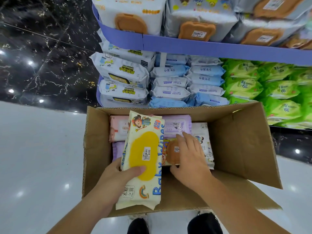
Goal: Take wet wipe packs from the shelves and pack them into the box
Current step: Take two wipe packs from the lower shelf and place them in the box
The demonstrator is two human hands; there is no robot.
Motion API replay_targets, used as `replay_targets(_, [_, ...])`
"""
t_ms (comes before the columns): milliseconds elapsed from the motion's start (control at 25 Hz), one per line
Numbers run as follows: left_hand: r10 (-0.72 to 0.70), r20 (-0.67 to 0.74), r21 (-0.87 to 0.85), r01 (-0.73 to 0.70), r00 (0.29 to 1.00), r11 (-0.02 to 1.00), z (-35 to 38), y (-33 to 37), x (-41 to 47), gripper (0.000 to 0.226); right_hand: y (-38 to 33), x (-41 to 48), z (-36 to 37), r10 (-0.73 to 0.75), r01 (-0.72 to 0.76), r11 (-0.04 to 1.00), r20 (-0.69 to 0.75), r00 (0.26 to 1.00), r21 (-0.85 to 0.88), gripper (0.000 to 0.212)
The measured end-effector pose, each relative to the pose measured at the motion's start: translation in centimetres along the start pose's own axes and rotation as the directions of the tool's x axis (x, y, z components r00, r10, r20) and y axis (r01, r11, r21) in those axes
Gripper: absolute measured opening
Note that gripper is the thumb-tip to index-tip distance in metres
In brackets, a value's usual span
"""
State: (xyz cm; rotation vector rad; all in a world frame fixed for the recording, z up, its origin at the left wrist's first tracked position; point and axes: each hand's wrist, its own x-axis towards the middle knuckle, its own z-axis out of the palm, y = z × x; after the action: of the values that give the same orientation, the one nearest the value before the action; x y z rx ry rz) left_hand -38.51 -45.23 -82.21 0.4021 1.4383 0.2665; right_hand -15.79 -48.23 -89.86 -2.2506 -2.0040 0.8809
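Above box (236,142), left hand (118,176) around yellow-lidded pack (143,156)

Glossy white floor (33,149); black veined marble strip (42,48); purple-edged shelving (185,46); lamp reflections.

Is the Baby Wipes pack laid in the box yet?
Not yet: the left hand grips the Baby Wipes pack, tilted above the box, not flat among the packed ones.

Box (236,149): just beyond my shoes (204,223), with the shelves (185,46) right behind it.
Shelves: stacked packs (170,81) on two levels.
Inside the box: packed wipes (177,124) lie flat along the far side.
Left grip (116,176): holds the Baby Wipes pack (143,149) over the box's left half.
Right grip (190,157): holds a second pack (172,154) inside the box, just to the right.
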Motion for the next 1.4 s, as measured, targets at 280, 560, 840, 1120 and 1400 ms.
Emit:
replay_targets(280, [-0.021, 0.145, 0.033, 0.016, 0.989, 0.999, 7.0, -0.2, -0.3, 0.063, -0.4, -4.0, -6.6, 0.192, -0.521, -0.012, 0.513, 0.837, 0.854, 0.039])
replay_targets(560, [0.007, 0.368, 0.410, -0.170, 0.930, 0.896, 15.4, 1.5, 3.2, 0.037, 8.5, -3.5, -10.0, 0.309, -0.471, -0.025, 0.454, 0.836, 0.882, 0.042])
replay_targets(840, [0.234, 0.163, 0.524, -0.285, 0.959, 0.803, 11.9, 5.0, 6.9, 0.041, 14.6, 0.0, -6.5, 0.417, -0.557, 0.099, 0.474, 0.776, 0.825, 0.035])
replay_targets(1120, [0.321, 0.058, 0.477, -0.309, 0.945, 0.823, 9.0, 6.1, 10.3, 0.027, 17.1, 5.8, 0.2, 0.495, -0.573, 0.129, 0.448, 0.744, 0.809, 0.033])
replay_targets(1400, [0.333, -0.025, 0.340, -0.306, 0.942, 0.890, 8.1, 4.4, 12.6, 0.057, 18.8, 7.9, 4.2, 0.481, -0.579, 0.260, 0.416, 0.772, 0.773, 0.033])
